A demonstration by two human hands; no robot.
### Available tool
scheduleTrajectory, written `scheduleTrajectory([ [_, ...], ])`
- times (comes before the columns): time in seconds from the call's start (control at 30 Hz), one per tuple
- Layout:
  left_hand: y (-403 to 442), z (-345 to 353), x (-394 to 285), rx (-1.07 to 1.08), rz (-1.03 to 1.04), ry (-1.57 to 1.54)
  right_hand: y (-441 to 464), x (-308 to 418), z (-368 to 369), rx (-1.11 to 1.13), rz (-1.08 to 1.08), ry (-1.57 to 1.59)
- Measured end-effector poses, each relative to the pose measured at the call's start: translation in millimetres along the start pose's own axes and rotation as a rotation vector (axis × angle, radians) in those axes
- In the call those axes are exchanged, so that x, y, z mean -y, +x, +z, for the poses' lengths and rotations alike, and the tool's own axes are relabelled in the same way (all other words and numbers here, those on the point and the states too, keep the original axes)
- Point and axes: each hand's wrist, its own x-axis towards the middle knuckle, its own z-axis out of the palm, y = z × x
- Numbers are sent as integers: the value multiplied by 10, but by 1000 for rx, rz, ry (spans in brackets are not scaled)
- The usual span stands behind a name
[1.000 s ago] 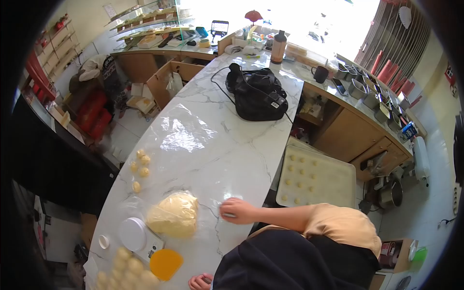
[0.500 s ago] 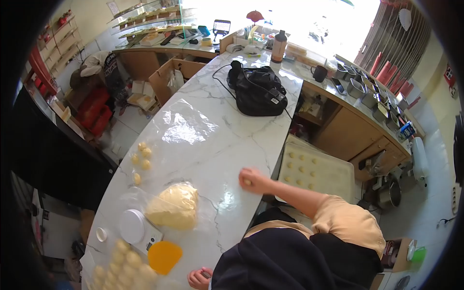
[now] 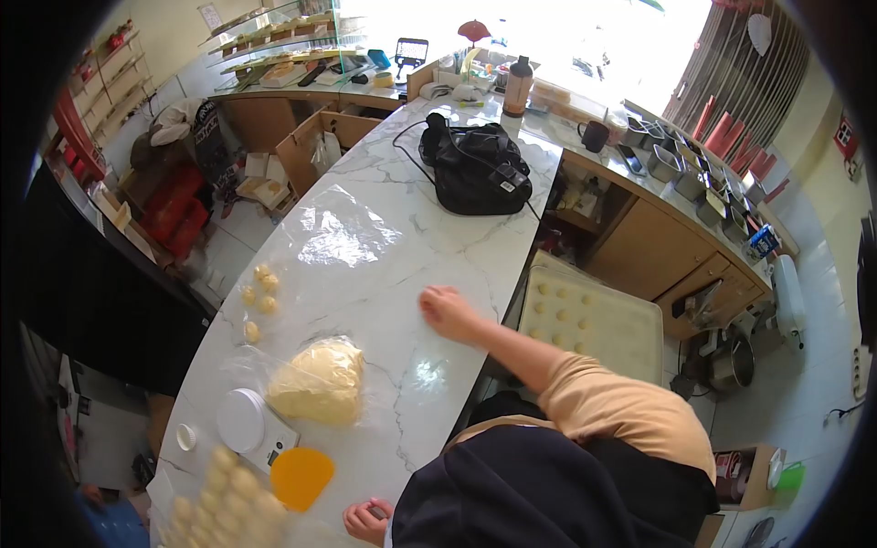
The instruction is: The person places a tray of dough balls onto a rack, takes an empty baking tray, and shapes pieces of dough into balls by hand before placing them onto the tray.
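My right hand is over the marble counter, its fingers curled; what they enclose is hidden. Close to the counter's near edge, my left hand has bent fingers, and whatever may be inside does not show. A large lump of yellow dough lies partly under clear plastic, left of my right hand. Beside it are a white kitchen scale and an orange dough scraper. Many pale dough balls crowd the lower left, and several small yellow balls sit farther up.
A black bag rests toward the counter's far end, near a brown bottle. Below the right edge is a baking tray with rows of small dough pieces. A small white cap stands left of the scale.
My right hand has moved left and away from me across the counter. My left hand has shifted slightly left. The whole view has shifted a little; the dough and tools look undisturbed.
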Motion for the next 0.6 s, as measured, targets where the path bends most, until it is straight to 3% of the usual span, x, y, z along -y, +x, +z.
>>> scheduleTrajectory([
  [0.03, 10, 1, -21, 1, -16, -3, 107, 16, 104, -87, -52, 17],
  [0.13, -71, 16, 28, 8, -16, 6, -183, 527, 26, 267, 126, 273],
  [0.23, -101, 79, 174, 1, 26, -4, -585, 222, -275, 277, 50, 481],
  [0.3, -132, 54, 175, 7, 37, -3, -444, 5, -381, 217, 124, 296],
  [0.33, -95, 30, 146, 7, 36, 7, -293, 27, -417, 128, 68, 57],
  [0.43, 25, 14, -10, -12, -14, -2, 35, 3, 80, -41, 71, 31],
  [0.53, -53, 47, 42, -35, -1, -7, -196, 459, 97, 247, 146, 181],
  [0.6, -66, 64, 129, -37, 13, -12, -453, 546, -147, 218, 146, 331],
])
